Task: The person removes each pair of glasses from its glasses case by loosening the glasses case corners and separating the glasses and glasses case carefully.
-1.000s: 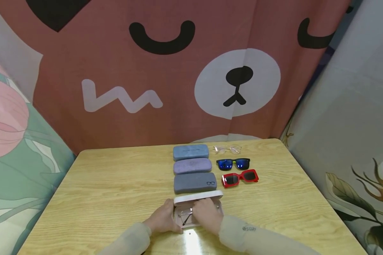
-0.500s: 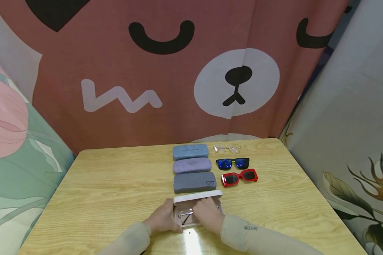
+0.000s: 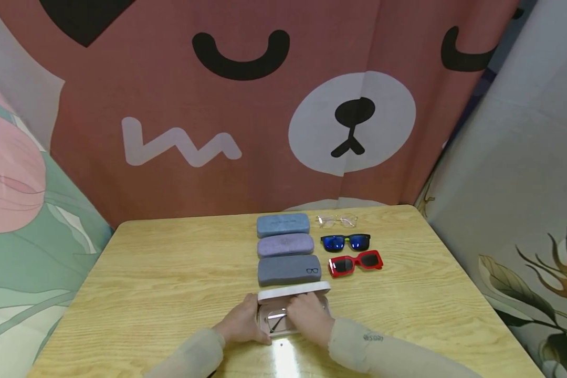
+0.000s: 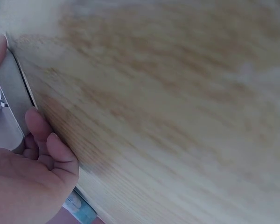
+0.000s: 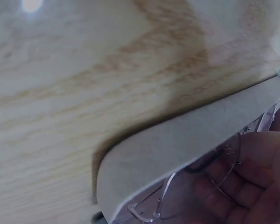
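A pale, lidded glasses case [image 3: 294, 292] stands open near the front of the table. My left hand [image 3: 243, 323] grips its left end, thumb at the front corner and fingers behind. Inside lies a pair of thin metal-framed eyeglasses [image 3: 276, 315], one lens and a dark temple tip showing at the left. My right hand [image 3: 309, 319] reaches into the right half of the case under the raised lid. In the right wrist view, its curled fingers [image 5: 219, 200] hold the wire frame low behind the case's front wall [image 5: 163, 140]. The fingertips are hidden in the head view.
Behind the case stand three closed cases in a column: grey [image 3: 288, 270], purple [image 3: 285, 245] and blue [image 3: 282, 224]. To their right lie red sunglasses [image 3: 356, 263], blue-lensed sunglasses [image 3: 345, 242] and clear eyeglasses [image 3: 337, 221]. A printed curtain [image 3: 170, 184] hangs behind the table.
My right hand and sleeve have shifted very slightly to the right. The left hand, the case and the other things stay where they were.
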Demonstrator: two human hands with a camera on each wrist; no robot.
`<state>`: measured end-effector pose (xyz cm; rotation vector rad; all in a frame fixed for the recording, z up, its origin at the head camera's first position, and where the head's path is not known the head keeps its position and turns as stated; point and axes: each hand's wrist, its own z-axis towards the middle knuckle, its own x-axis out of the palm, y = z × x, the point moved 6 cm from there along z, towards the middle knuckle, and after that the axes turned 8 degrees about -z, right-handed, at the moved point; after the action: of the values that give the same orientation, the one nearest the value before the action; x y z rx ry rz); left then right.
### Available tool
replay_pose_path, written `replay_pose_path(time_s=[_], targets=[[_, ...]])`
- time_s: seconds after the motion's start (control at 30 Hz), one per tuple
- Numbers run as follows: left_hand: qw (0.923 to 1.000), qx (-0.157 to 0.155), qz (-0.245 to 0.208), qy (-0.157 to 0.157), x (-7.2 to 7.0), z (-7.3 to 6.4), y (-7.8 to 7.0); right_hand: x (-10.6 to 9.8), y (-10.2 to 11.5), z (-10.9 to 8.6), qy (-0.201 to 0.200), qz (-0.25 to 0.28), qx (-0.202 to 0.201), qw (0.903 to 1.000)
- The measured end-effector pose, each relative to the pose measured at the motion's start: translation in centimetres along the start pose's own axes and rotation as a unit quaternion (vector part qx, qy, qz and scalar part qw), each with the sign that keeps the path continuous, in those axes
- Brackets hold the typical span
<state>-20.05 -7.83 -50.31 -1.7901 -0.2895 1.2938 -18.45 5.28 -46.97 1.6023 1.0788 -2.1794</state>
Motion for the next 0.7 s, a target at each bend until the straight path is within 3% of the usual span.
replay_pose_path(time_s=[0.5, 0.7], targets=[[0.9999, -0.009, -0.002, -0.006, 0.0, 0.1, -0.2, -3.1, -1.3, -1.6, -0.014, 0.006, -0.008, 0.9999], [0.9999, -0.017, 0.004, 0.000, 0.1, 0.1, 0.0, -3.2, -2.0, -2.4, -0.016, 0.015, -0.023, 0.9995]])
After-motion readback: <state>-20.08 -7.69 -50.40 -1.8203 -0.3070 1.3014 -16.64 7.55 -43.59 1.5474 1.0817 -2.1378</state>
